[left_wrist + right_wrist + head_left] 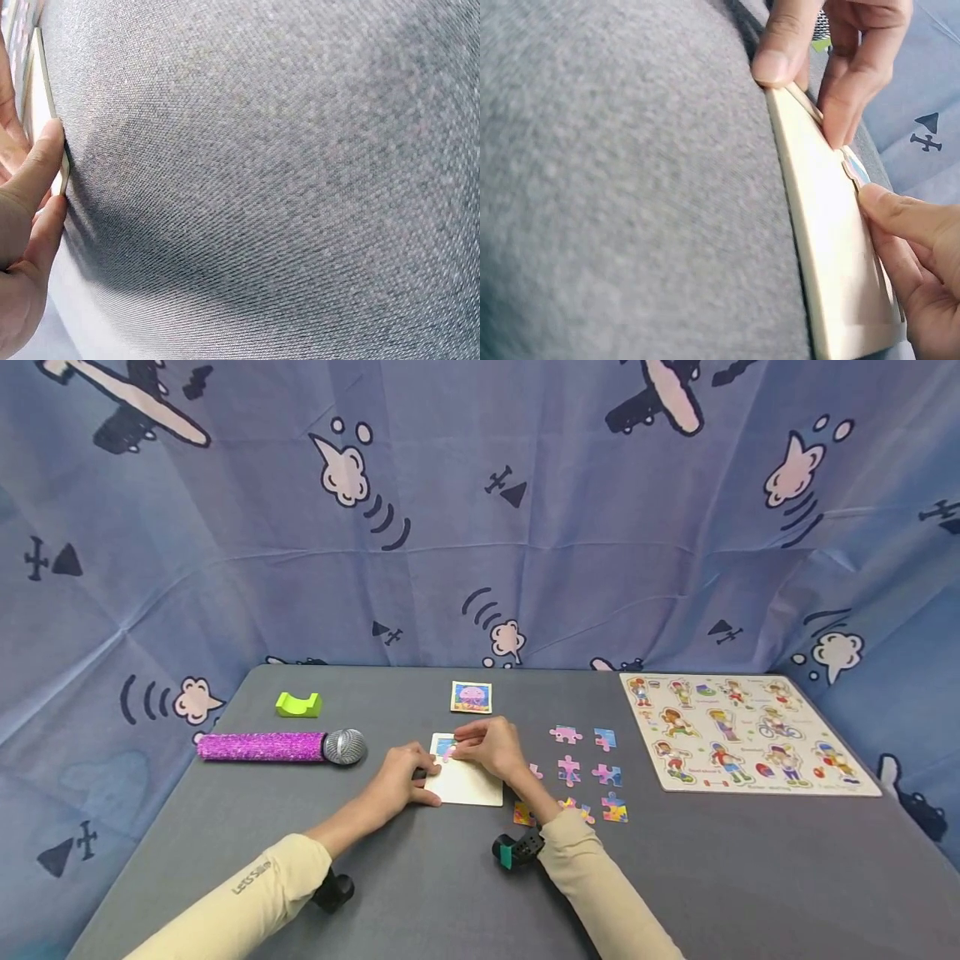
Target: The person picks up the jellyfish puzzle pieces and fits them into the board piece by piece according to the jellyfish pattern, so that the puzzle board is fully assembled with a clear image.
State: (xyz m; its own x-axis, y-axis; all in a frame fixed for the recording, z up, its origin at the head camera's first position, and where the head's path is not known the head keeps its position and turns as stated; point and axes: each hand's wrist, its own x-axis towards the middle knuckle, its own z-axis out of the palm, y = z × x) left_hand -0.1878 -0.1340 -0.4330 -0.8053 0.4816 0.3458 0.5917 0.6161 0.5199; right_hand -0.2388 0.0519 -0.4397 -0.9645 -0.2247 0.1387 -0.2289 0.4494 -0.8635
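A square cream puzzle board [468,787] lies on the grey table in the head view. My left hand [397,781] holds its left edge; in the right wrist view, the thumb of the left hand [840,56] sits at the board's near corner, with a finger farther along the edge. At the board's upper left corner is a blue and pink jigsaw piece [445,749]. My right hand [491,747] pinches this piece between thumb and finger, and covers part of it. Several loose jigsaw pieces [568,770] lie to the right, some partly hidden by the right forearm.
Behind the board lies a small jellyfish picture [471,697]. To the left are a pink glittery microphone [262,747] and a lime-green curved block [298,705]. A large board with printed children [720,768] occupies the right side. A blue curtain [480,527] hangs behind the table.
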